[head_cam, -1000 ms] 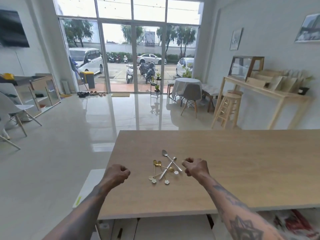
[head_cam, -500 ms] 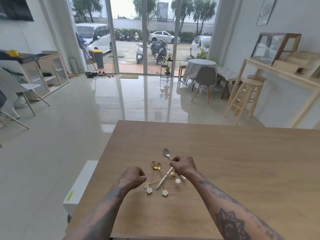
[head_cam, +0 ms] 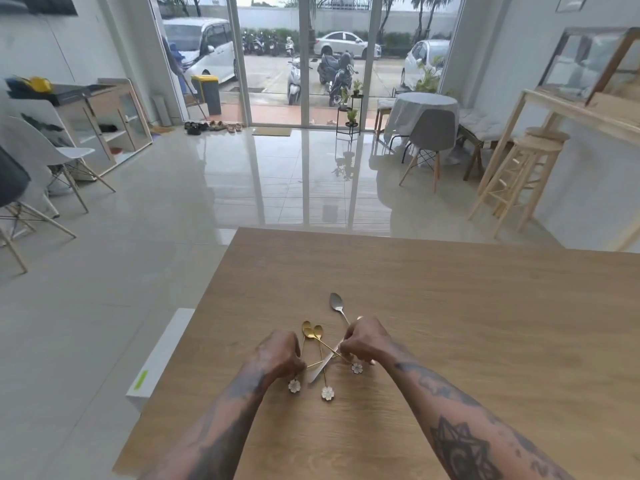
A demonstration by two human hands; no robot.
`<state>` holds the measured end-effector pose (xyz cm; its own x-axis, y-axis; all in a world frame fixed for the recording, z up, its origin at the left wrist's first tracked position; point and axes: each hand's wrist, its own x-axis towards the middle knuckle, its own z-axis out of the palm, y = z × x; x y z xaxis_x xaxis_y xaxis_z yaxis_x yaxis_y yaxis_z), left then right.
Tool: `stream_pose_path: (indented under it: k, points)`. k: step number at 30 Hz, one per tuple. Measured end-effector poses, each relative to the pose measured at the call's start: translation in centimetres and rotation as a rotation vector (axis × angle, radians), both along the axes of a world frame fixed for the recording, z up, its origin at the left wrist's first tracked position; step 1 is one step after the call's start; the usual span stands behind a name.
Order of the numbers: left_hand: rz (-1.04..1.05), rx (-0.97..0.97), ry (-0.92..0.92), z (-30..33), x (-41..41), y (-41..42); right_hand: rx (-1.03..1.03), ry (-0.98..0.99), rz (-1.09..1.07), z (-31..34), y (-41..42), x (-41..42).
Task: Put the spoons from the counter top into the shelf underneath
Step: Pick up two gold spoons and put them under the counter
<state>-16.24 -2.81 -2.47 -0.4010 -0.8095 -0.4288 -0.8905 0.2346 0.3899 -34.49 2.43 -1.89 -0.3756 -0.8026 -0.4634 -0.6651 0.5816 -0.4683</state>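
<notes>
My left grip and right grip curled at a crossed pile of gold and silver spoons, near the wooden desk's left edge, whether clamped on any I cannot tell.

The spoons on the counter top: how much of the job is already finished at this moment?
Done: nothing visibly; the gold spoons and silver spoon lie crossed in a pile on the counter top. In hand: the left hand and right hand are closing on the pile; whether anything is gripped cannot be told. Left: carrying every spoon to the shelf underneath, which is out of view.
</notes>
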Motion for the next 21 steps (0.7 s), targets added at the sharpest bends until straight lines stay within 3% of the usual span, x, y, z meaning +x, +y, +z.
stream_pose_path:
  k: [11,21]
  points:
    - [-0.163,-0.16,-0.09,0.2,-1.5,0.6,-0.037,0.09,0.126,-1.1,-0.1,0.5]
    - [-0.195,-0.145,-0.053,-1.2,-1.2,0.4,-0.108,0.13,0.27,-1.6,-0.8,1.8]
